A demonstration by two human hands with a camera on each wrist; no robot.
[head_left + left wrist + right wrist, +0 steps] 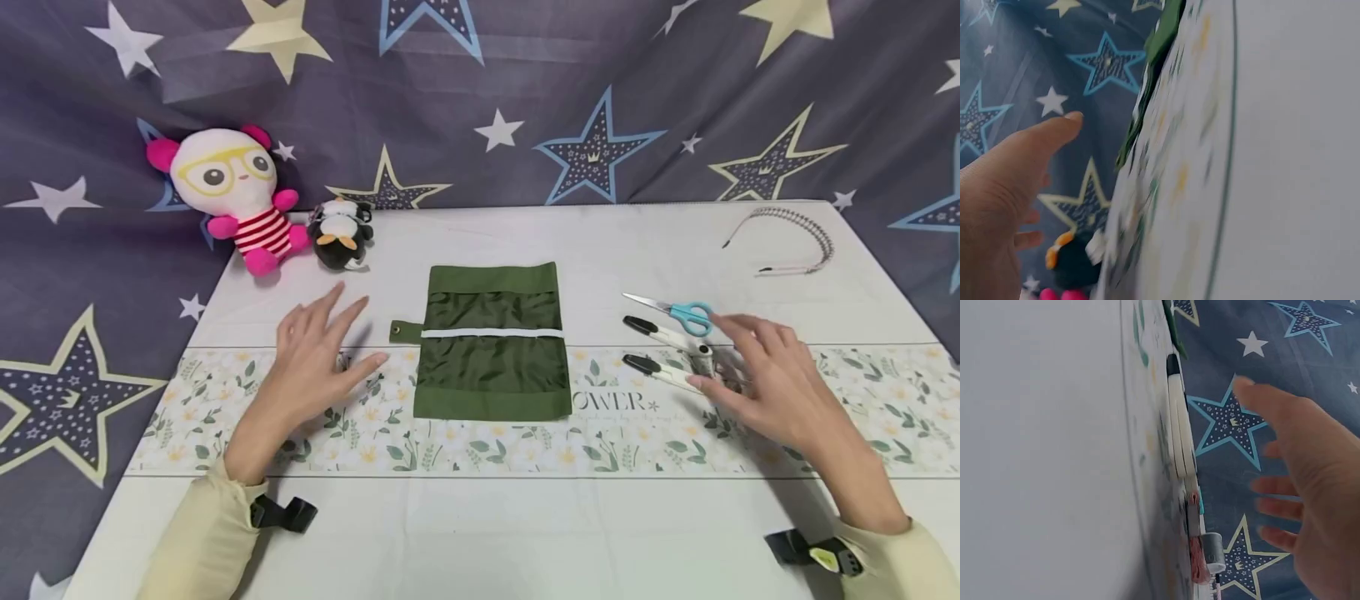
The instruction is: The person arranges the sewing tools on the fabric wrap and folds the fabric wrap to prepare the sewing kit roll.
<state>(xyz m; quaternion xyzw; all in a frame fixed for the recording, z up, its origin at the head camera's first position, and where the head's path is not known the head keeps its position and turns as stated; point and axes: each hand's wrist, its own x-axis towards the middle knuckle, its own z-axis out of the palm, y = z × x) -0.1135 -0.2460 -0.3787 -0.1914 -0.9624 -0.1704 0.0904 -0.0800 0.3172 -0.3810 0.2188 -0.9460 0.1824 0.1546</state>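
Note:
A dark green fabric pouch [491,367] lies flat in the middle of the table, with a white elastic strip across it and a snap tab on its left side. To its left, my left hand [311,362] hovers with spread fingers, holding nothing. On the other side, my right hand [783,387] hangs with loosely bent fingers beside scissors [690,318] with blue handles and two white pens with black caps [648,364]. In the right wrist view, a grey spool-like cylinder [1213,552] and a pinkish bundle [1198,559] sit beyond the pens, partly hidden in the head view.
A pink and white plush toy [243,196] and a small penguin plush [339,233] sit at the back left. A headband [810,233] lies at the back right. A floral band crosses the white table [480,533]; a star-patterned curtain [420,108] hangs behind.

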